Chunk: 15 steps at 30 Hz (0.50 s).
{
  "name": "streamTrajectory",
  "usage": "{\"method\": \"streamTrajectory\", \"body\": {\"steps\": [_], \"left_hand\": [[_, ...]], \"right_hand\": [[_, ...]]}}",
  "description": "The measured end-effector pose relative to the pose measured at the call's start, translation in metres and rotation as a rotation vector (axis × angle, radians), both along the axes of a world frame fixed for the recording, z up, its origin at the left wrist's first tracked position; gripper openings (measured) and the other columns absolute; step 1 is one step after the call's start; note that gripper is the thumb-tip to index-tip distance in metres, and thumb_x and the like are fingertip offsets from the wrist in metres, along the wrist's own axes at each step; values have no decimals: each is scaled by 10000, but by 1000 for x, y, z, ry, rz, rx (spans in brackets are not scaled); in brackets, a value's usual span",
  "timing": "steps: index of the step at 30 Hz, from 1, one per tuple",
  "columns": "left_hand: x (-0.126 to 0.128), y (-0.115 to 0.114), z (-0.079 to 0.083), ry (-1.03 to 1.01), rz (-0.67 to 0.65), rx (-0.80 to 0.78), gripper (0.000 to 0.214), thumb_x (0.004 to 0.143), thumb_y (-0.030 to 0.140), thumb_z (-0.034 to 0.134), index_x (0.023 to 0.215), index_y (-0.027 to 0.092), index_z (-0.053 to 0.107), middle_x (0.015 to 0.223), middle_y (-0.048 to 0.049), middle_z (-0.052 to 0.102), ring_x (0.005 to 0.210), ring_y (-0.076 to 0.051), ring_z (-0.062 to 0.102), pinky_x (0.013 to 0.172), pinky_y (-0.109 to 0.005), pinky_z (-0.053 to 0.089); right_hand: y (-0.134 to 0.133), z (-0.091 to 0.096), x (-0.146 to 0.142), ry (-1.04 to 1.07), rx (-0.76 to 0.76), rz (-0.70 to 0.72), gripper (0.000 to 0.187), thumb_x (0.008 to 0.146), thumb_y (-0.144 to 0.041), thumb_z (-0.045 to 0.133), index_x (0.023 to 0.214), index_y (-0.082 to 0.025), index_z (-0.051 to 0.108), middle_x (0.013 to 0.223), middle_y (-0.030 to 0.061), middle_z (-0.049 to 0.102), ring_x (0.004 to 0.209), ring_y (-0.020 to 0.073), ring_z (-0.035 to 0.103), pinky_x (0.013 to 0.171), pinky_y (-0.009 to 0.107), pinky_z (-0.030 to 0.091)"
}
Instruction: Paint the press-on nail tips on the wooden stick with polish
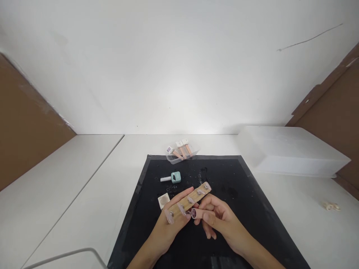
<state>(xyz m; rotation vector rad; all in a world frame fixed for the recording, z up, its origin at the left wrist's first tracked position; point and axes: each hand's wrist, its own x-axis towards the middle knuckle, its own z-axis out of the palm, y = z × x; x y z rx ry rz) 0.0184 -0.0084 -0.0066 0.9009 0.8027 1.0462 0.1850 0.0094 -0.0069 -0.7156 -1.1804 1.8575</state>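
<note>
My left hand (171, 226) is closed around a wooden strip (195, 194) that carries several false nail tips (181, 208) on small round stands. The strip slants up to the right. Between the thumb and fingers of my right hand (220, 216) is a pink nail polish brush cap (202, 213), its dark open end facing left. The brush end meets or nearly meets one of the lower nail tips; contact is too small to make out. Just beyond my left fingers sits a small white square bottle or pot (163, 200), partly hidden by the hand.
A mint green polish bottle (176, 177) with a white cap lies on the black mat (230, 231). Behind it, a clear tray (175, 160) holds three bottles with pink caps. At right stand a white translucent box (294, 151) and a small cream-coloured item (331, 206).
</note>
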Motion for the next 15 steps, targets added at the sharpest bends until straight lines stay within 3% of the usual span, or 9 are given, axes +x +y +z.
{"method": "streamTrajectory", "body": {"steps": [15], "left_hand": [[0,0,0,-22,-15,-16,527,734,273,629,1239,229,484,1178,-96,599,1090,-248,523,971,-379,348]], "right_hand": [[-1,-3,0,22,-3,1,277,715,-377,687,786,-165,522,686,3,635,365,43,475,335,155,279]]}}
